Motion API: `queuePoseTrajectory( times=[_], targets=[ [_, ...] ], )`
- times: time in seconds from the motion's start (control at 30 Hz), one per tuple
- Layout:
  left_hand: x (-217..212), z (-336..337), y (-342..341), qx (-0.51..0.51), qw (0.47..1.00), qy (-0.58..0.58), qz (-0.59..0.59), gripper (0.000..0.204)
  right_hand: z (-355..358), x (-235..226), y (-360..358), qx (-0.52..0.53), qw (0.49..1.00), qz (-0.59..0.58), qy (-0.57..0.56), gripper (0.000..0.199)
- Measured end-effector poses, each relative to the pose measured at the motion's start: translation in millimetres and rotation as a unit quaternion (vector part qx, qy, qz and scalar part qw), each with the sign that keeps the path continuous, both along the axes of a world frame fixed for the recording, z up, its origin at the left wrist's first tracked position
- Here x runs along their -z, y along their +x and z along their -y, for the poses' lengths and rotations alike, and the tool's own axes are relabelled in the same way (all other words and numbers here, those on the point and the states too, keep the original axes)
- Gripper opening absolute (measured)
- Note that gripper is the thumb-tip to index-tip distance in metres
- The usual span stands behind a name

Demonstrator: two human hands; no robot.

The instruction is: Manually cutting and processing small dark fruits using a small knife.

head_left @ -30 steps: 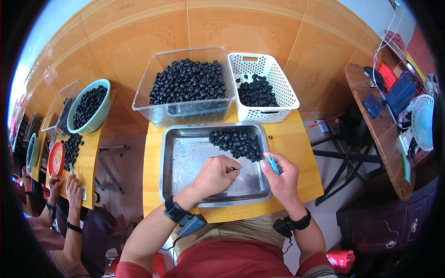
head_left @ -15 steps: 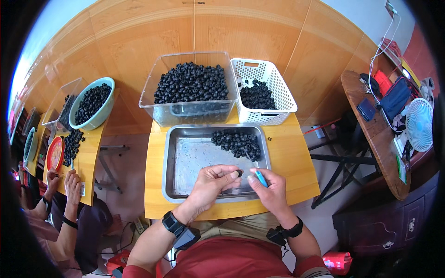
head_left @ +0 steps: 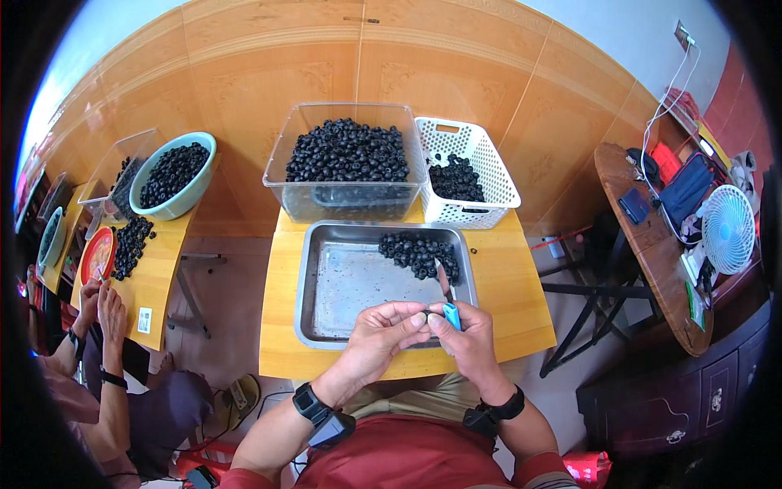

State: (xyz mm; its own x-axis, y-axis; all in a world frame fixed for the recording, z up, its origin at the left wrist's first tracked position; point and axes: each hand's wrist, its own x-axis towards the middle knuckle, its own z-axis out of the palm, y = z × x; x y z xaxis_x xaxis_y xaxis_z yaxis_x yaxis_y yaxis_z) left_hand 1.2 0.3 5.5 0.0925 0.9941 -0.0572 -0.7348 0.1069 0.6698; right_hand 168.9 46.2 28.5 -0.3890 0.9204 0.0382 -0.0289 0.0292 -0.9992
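Observation:
Over the near edge of the steel tray [head_left: 304, 281] my two hands meet. Between thumb and fingers my left hand [head_left: 376, 334] pinches a small black fruit [head_left: 427, 313], mostly hidden by fingertips. My right hand [head_left: 471, 336] is closed round the blue handle of a small knife [head_left: 451, 314]; its blade points away, toward the fruit pile. The right thumb touches the held fruit. In the tray's far right corner lies a pile of black round fruits [head_left: 414, 254].
Behind the tray stand a clear plastic bin [head_left: 350, 196] full of black fruits and a white perforated basket [head_left: 498, 175] holding fewer. At left, another person's hands [head_left: 106, 306] work near a red plate [head_left: 98, 254] and a green basin [head_left: 199, 175]. A fan [head_left: 731, 228] stands at right.
My hands have come together, the right thumb now at the fruit. The knife has swung so its blade points away from me. The view has shifted slightly.

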Motion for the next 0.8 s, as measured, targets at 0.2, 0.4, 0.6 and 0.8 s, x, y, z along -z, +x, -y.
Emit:
queuePoseTrajectory(
  times=[0.2,0.4,0.6,0.8],
  targets=[
    [2,4,-1,0.003,1.0,0.005,0.026,0.02,0,2,1,-0.033,0.998,-0.041,-0.034,0.017],
    [0,7,-8,0.005,0.999,-0.006,0.044,0.021,2,-4,-3,-0.048,0.997,-0.053,-0.037,0.018],
    [-1,8,-13,-0.002,0.997,-0.011,0.079,0.019,3,-7,-5,0.01,0.996,0.05,0.075,0.031],
    [6,4,-13,0.002,0.994,0.02,0.109,0.015,6,-8,2,-0.043,0.965,0.099,0.24,0.038]
  ],
)
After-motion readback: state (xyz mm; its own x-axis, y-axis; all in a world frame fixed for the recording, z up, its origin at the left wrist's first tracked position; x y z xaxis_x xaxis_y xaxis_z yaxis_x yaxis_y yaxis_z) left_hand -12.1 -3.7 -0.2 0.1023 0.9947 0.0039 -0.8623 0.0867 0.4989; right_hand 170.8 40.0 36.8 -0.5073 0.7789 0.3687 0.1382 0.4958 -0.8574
